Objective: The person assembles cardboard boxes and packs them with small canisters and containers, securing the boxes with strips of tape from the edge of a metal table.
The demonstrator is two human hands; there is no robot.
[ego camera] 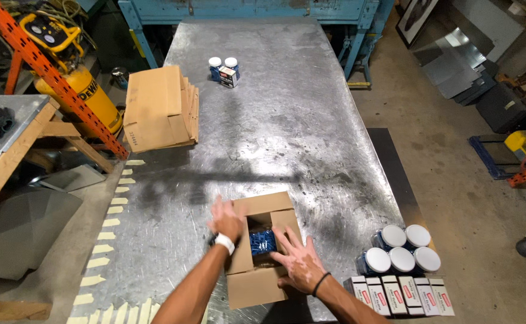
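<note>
Both hands pressed flaps of an open cardboard box (pixel 257 282) at the metal table's (pixel 287 132) near edge.
Its long axis ran away, tilted slightly left; blue packs (pixel 263 242) lay inside. Left hand (pixel 227 219) and right hand (pixel 296 259) lay flat, fingers spread, gripping nothing.

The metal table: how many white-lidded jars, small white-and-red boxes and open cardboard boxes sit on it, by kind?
White-lidded jars with blue contents: 7 (5 near right, 2 far end)
Small white-and-red boxes: 6 (5 near right, 1 far end)
Open brown cardboard box: 1
Total: 14
</note>
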